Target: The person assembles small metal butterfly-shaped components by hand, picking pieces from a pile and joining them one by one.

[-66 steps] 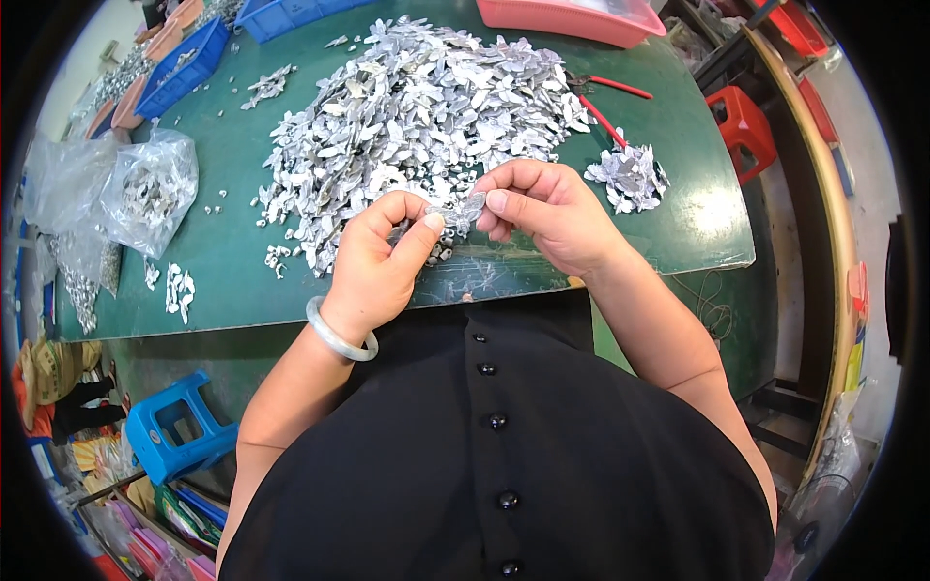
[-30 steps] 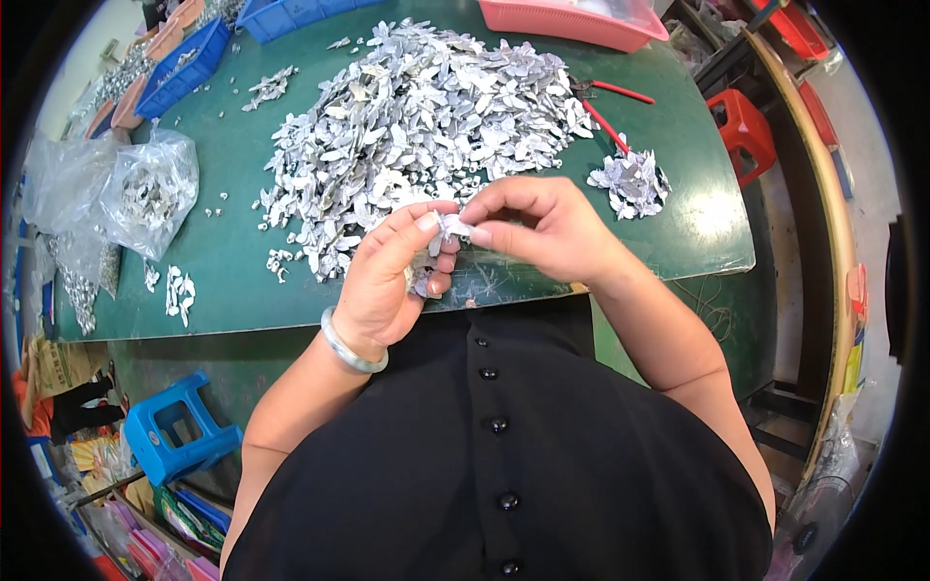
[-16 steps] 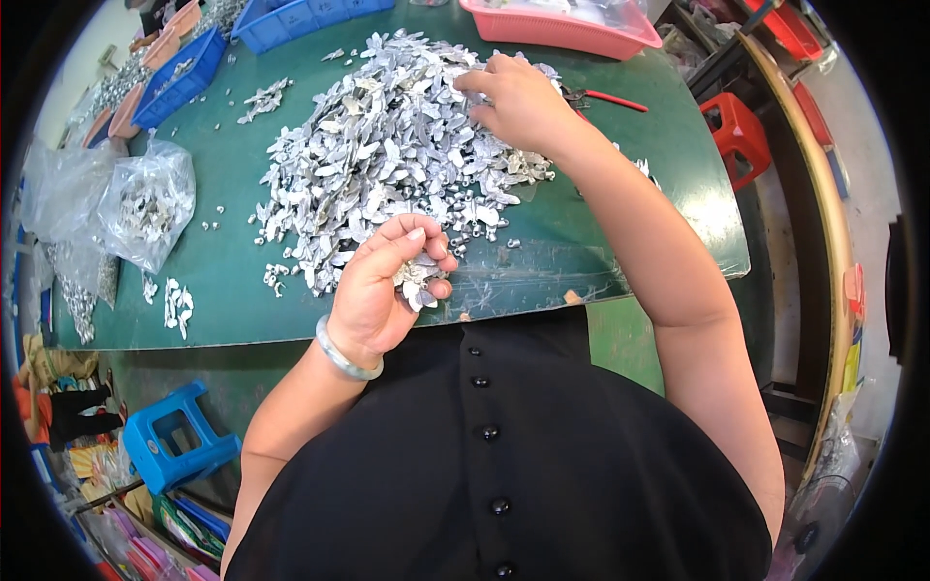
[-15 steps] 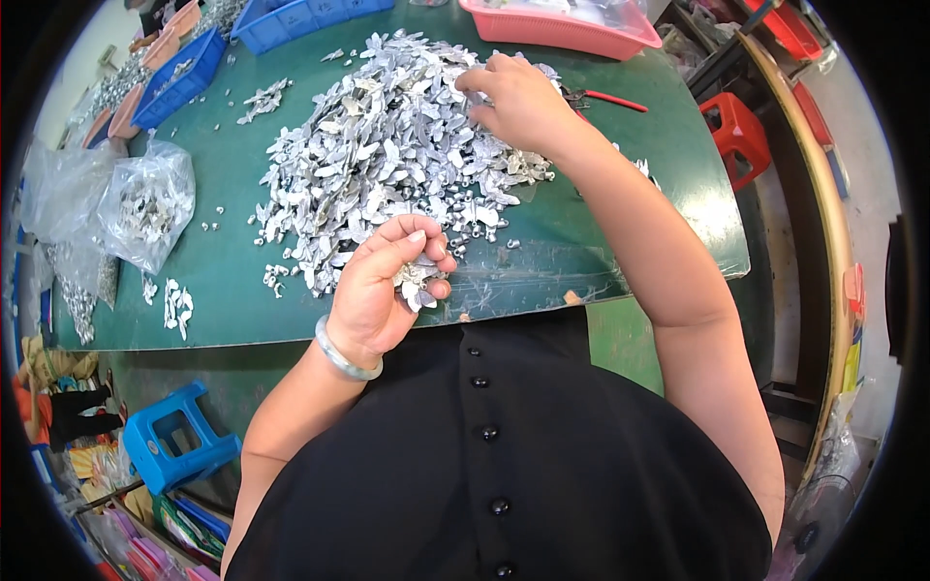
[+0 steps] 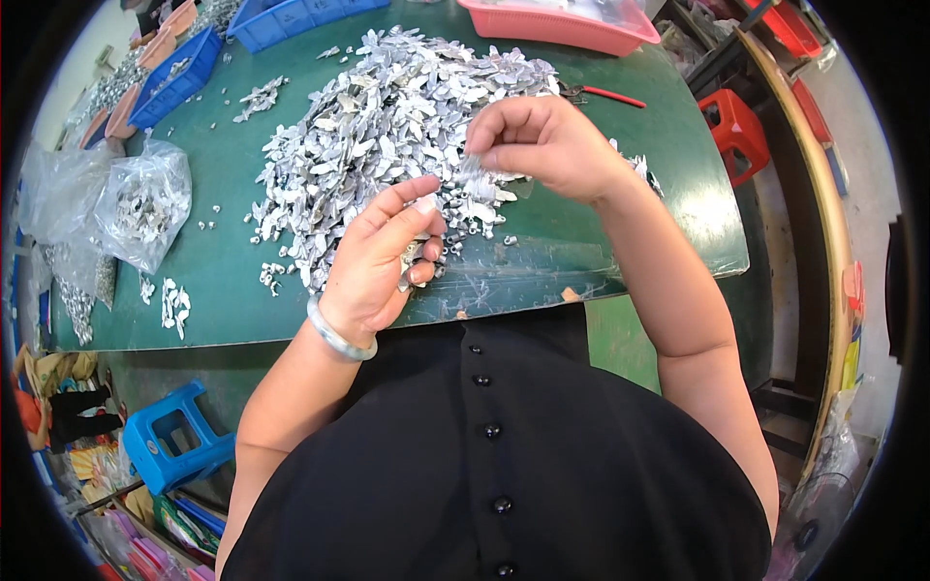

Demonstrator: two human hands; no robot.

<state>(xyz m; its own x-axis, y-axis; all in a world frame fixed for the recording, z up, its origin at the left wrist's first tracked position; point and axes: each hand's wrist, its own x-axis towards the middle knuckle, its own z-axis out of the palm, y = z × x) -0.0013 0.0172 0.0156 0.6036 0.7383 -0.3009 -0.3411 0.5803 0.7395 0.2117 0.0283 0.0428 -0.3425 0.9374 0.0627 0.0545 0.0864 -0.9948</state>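
A big heap of small silver metal pieces (image 5: 387,126) covers the middle of the green table (image 5: 232,281). My left hand (image 5: 378,266), a pale bangle on its wrist, hovers at the heap's near edge and cups a few silver pieces against its palm. My right hand (image 5: 542,145) is over the heap's right side, fingers pinched on a thin silver piece (image 5: 477,172). The two hands are close together but apart.
Clear plastic bags of silver parts (image 5: 140,208) lie at the table's left. Blue trays (image 5: 184,68) and a pink tray (image 5: 557,19) line the far edge, with red-handled pliers (image 5: 605,94) nearby. A blue stool (image 5: 179,445) stands lower left, a red stool (image 5: 736,131) right.
My right hand reached out to the far part of the heap, then came back toward my left hand holding a silver piece. My left hand stayed near the table's front edge.
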